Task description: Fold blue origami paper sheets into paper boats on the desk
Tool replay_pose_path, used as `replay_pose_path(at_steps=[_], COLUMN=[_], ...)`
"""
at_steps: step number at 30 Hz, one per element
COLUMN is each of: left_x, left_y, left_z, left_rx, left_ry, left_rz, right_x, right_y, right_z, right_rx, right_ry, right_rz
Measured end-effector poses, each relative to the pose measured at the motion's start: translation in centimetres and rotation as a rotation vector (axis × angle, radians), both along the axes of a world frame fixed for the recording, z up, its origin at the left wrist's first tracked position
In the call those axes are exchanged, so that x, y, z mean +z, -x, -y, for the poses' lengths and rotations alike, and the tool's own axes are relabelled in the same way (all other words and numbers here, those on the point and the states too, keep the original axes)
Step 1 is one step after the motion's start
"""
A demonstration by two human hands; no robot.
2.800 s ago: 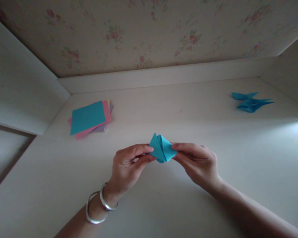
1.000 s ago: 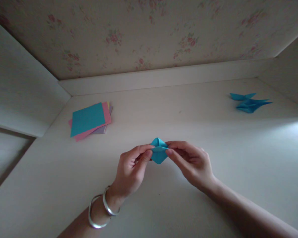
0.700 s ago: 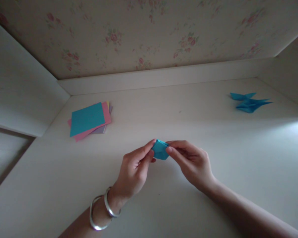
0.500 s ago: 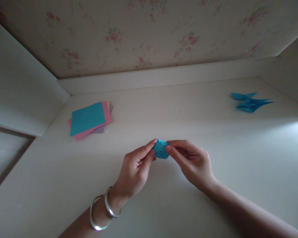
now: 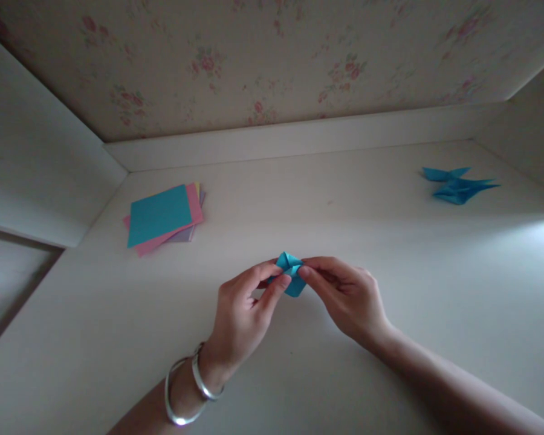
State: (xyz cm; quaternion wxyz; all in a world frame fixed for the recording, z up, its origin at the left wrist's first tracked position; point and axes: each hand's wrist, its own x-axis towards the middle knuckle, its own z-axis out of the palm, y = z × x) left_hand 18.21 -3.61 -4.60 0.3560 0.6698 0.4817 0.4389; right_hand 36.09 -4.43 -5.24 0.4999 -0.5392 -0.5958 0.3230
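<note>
A small piece of folded blue paper [image 5: 294, 286] is held between my two hands, above the middle of the white table. My left hand [image 5: 247, 308] pinches its left side between thumb and fingers, with the thumb on the near face. On the right side, my right hand [image 5: 351, 296] grips the edge with thumb and forefinger. The upper part of the paper is opened into a fold with a raised flap. My fingers hide both side edges of it.
Square paper sheets [image 5: 161, 216] in blue, pink, purple and yellow lie stacked at the back left. Folded blue paper figures [image 5: 457, 188] with pointed ends rest at the back right. Behind the white tabletop [image 5: 272, 374] runs a white ledge [image 5: 299, 136] below floral wallpaper.
The top of the folded paper has come apart into an open fold, where it was flatter before. My left fingers and thumb have shifted further over its face.
</note>
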Motion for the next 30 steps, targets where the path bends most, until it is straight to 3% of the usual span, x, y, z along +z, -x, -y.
replay_pose_path(at_steps=[6,16,21,30], left_x=[0.44,0.02,0.01,-0.28], left_y=[-0.02,-0.42,-0.56,0.10], left_z=[-0.07,-0.03,-0.27,-0.52], left_rx=[-0.078,0.067,0.036,-0.019], left_ry=[0.245,0.274,0.304,0.169], left_rz=[0.145,0.233,0.316,0.019], right_x=[0.18,0.10,-0.11,-0.23], right_y=[-0.09,0.21,0.18,0.03], right_z=[0.04,0.09,0.02,-0.24], right_rx=[0.002,-0.043,-0.045,-0.070], right_ry=[0.006,0.000,-0.016,-0.036], right_rz=[-0.039,-0.015,-0.028,0.006])
